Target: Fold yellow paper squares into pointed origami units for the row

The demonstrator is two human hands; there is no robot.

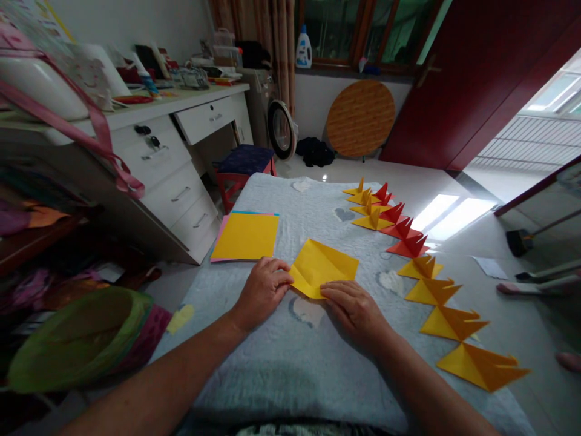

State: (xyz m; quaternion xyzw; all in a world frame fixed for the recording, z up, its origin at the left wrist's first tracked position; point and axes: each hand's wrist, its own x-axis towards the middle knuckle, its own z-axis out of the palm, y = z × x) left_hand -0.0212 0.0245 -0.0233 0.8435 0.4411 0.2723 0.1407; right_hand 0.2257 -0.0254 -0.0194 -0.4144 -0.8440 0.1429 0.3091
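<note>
Nearest the camera, two bare forearms reach out over a table (281, 369) covered in a pale grey cloth. The left hand (262, 290) lies knuckles up with its fingers curled down onto the near left corner of a yellow paper sheet (323, 266), pinning it flat to the cloth rather than lifting it. The right hand (353, 310) presses its fingertips on the near edge of the same sheet, its grip likewise closed flat against the paper. The sheet carries a diagonal crease and spreads away from both hands, so most of it lies just beyond the fingertips, between the two hands and slightly farther out. To the right a curved row of folded paper shapes (447, 303) runs away from the person, yellow ones closest, then red, then yellow and red mixed at the far end. Farther left lies a stack of coloured paper (246, 237) with a yellow sheet on top, well apart from the hands
</note>
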